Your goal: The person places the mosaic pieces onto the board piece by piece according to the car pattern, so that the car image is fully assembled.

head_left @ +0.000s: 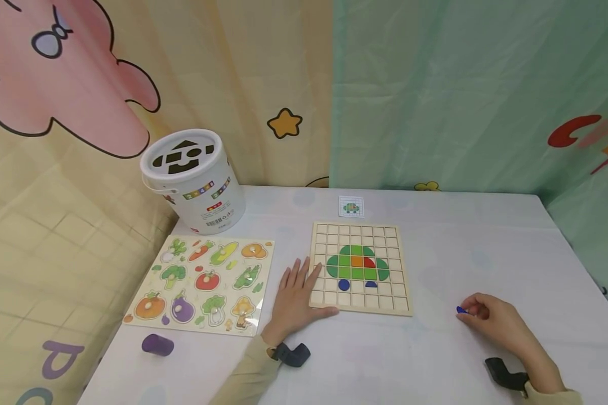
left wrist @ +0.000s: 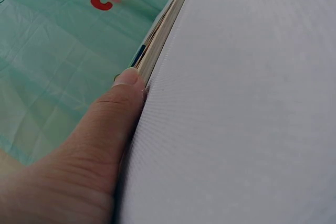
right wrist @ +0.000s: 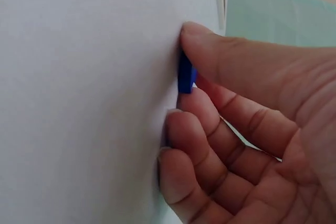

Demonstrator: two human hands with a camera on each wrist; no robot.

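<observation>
A wooden grid board (head_left: 329, 301) lies on the table, bearing green, orange, red and blue pieces laid out like a car. Under its green body are a full blue circle (head_left: 344, 285) and a blue half-circle (head_left: 371, 284). My left hand (head_left: 295, 301) rests along the board's left side with fingers spread; its thumb (left wrist: 113, 108) touches the near edge in the left wrist view. Off to the right of the board, my right hand (head_left: 494, 320) pinches a small blue piece (right wrist: 186, 72) between thumb and index finger, close over the tabletop. The fingers cover much of that piece.
Behind the board lies a small pattern card (head_left: 352, 207). A vegetable puzzle board (head_left: 190, 284) sits at the left, a purple cylinder (head_left: 157, 345) in front of it. The white bucket (head_left: 197, 185) with a shape-cutout lid stands at the back left, near the curtain (head_left: 436, 101).
</observation>
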